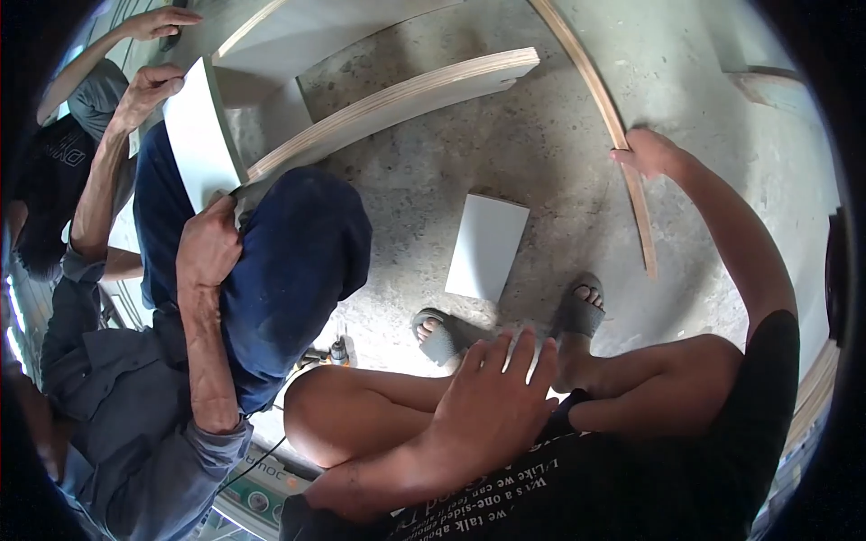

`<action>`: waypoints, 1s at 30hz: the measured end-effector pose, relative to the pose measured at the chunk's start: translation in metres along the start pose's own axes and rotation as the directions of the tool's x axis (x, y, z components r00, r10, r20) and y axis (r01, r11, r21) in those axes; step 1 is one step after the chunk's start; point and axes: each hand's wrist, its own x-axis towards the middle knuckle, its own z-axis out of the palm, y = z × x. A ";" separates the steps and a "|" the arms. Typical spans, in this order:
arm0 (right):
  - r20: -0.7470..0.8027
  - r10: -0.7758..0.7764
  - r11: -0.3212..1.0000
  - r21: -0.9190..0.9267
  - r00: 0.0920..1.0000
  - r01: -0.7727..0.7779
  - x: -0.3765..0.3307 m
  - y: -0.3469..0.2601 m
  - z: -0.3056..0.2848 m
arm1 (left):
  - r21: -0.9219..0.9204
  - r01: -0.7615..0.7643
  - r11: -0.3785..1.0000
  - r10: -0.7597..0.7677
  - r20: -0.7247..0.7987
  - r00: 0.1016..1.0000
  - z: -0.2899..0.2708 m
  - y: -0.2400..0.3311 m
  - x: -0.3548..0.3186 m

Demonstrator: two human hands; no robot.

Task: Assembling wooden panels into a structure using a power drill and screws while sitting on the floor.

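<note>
You are crouching on a concrete floor (559, 135), your right hand (651, 151) closing around a long, thin plywood strip (603, 108) that is running up and away from you across the floor. Your left hand (496, 397) is resting open and empty, fingers spread, over your bent knee (343, 410), holding nothing. The strip is lying just beyond your sandalled feet (577, 311), its lower end near your right foot and the far end leaving the top of the view. It looks light but whippy: a narrow, layered edge that will likely flex and sag if lifted by one end, so a hold nearer the middle, or one hand at each part of its length, would steady it. Its cut edges may be splintery. Between your feet and the strip, a small white panel (487, 245) is lying flat on the floor. To your left, a co-worker in dark blue trousers (289, 261) is gripping another white panel (200, 135) with both hands beside a thicker plywood board (397, 104) standing on edge.
</note>
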 end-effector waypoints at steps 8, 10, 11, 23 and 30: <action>-0.173 -0.030 0.999 -0.035 0.984 0.024 -0.003 0.000 0.008 | -0.008 0.009 1.000 -0.009 0.014 1.000 0.004 0.001 0.001; -0.138 -0.003 0.999 -0.035 0.990 -0.002 -0.002 -0.001 0.006 | 0.007 0.010 1.000 -0.010 0.034 0.999 0.002 0.001 0.002; -0.105 0.024 0.999 -0.040 0.994 -0.029 -0.002 -0.002 0.004 | 0.009 0.012 1.000 -0.012 0.036 0.999 0.002 0.001 0.002; -0.144 -0.017 0.997 -0.076 0.989 0.006 -0.008 -0.009 0.000 | 0.000 0.029 1.000 -0.029 0.034 0.999 0.004 0.001 0.002; -0.140 0.006 1.000 -0.029 0.990 -0.010 -0.007 -0.007 0.000 | 0.001 0.017 1.000 -0.017 0.038 0.999 0.005 0.002 0.004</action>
